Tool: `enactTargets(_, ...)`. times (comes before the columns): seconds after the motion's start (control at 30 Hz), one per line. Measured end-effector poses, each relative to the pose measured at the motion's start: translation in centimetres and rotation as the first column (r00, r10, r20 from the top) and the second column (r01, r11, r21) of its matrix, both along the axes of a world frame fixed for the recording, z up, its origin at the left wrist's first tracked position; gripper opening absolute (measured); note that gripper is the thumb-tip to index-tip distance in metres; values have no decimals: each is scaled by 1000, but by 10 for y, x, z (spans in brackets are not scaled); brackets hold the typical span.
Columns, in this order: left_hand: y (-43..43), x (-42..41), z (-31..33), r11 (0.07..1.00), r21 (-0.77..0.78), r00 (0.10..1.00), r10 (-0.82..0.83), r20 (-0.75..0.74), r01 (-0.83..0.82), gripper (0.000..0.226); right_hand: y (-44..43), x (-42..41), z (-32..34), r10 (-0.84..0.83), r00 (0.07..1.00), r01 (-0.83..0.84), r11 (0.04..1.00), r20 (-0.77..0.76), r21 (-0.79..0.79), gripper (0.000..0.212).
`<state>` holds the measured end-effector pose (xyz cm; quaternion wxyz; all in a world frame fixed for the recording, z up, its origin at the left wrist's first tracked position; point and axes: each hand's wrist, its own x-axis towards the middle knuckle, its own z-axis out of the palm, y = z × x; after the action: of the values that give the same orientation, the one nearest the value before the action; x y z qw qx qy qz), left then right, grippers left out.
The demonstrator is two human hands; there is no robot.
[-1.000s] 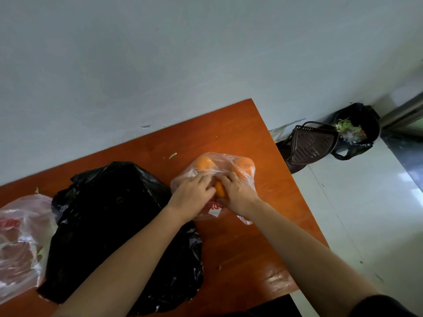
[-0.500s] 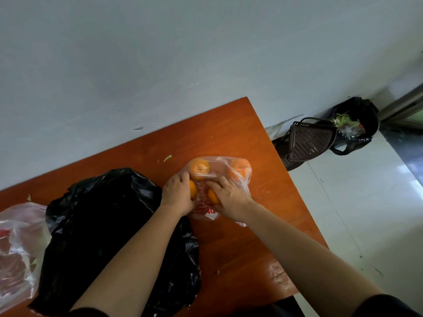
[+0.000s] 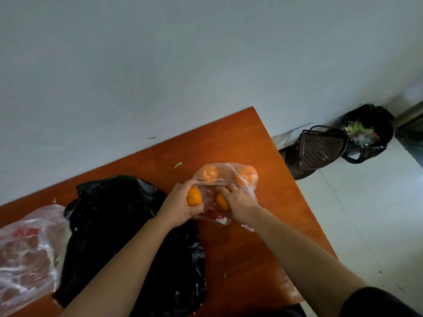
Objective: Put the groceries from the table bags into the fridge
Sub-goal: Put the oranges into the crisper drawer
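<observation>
— What is sitting on the table (image 3: 240,138)?
— Three bags are lying in a row: the fruit bag (image 3: 229,177) rightmost, the large bag (image 3: 119,225) in the middle, the third bag (image 3: 27,252) leftmost.
— And right of the table?
— A basket (image 3: 320,149) is leaning on the floor, the rubbish bag (image 3: 370,131) sitting behind it.

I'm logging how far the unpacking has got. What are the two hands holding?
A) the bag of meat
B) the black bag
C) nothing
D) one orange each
D: the left hand grips one orange and the right hand grips a second orange, both at the mouth of the clear bag.
</observation>
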<state>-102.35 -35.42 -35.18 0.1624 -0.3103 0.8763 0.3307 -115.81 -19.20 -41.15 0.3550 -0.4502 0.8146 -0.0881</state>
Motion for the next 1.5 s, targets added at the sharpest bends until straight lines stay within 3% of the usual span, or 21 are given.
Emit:
enactTargets(0.17, -10, 7, 17, 998, 1, 998, 67, -9, -67, 97, 2, 1, 15, -82, 994, 85, 996, 75, -34, 101)
enactTargets(0.33, -9, 11, 34, 995, -67, 988, 61, -143, -71, 67, 5, 4, 47, -177, 977, 192, 973, 115, -128, 95)
enactTargets(0.47, -13, 15, 61, 994, -74, 961, 58, -269, -81, 75, 4, 16, 85, -330, 937, 349, 905, 116, -244, 92)
enactTargets(0.57, -19, 21, 75, 995, 2, 911, 95, -401, -103, 66, 12, 26, 112, -428, 896, 443, 836, 120, -325, 90)
enactTargets(0.73, -10, 20, 100, 989, -146, 832, -57, -552, -29, 62, 53, 51, 141, -600, 800, 553, 723, 21, -415, 82)
enactTargets(0.9, 46, 2, 127, 986, -94, 774, -167, -611, 138, 65, 128, 82, 164, -780, 625, 683, 565, -31, -463, 81)
enactTargets(1.03, 129, -12, 154, 947, -96, 705, -293, -646, 307, 67, 204, 119, 183, -908, 406, 741, 394, -106, -543, 80)
enactTargets(1.23, 297, -2, 206, 796, -178, 470, -503, -725, 578, 61, 354, 204, 224, -981, 55, 742, 163, -184, -650, 74)
enactTargets(1.4, 451, 61, 237, 648, -233, 245, -559, -792, 726, 62, 489, 311, 248, -967, -208, 689, -40, -144, -723, 70)
enactTargets(1.5, 539, 121, 249, 558, -246, 136, -555, -821, 793, 72, 563, 386, 258, -936, -319, 642, -99, -147, -760, 69)
